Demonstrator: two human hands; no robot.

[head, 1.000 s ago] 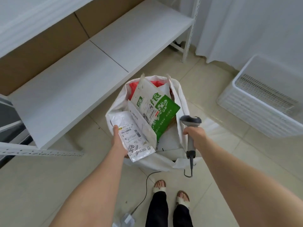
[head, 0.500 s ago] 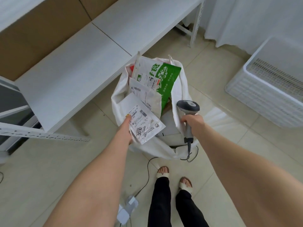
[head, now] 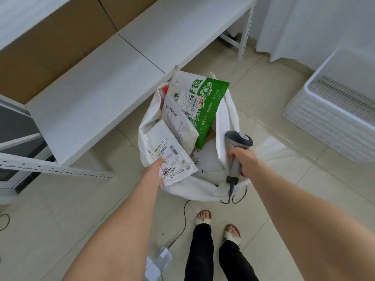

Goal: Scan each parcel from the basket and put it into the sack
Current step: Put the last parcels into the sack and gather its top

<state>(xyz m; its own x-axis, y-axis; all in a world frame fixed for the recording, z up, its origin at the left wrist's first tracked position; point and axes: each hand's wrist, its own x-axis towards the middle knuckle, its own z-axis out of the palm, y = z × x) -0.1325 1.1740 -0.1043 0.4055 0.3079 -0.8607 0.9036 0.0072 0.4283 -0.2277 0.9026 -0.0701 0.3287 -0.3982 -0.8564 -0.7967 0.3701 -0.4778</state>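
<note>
Nearly done, I judge: left hand (head: 154, 170) pinches a parcel (head: 172, 155) over the stuffed sack (head: 203, 192), right hand (head: 246, 159) grips the scanner (head: 239, 140), and the 3 o'clock basket (head: 324, 120) shows none.

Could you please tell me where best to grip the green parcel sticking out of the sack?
Its top edge, from above: the green parcel stands out of the sack, top corner free, its lower part covered by a white parcel.

You have the tiled floor (head: 60, 230) carrying the white sack (head: 203, 189), the white basket (head: 324, 122) well to its right, 1 cable (head: 183, 226) and 1 adapter (head: 160, 260) near your feet (head: 204, 217).
</note>
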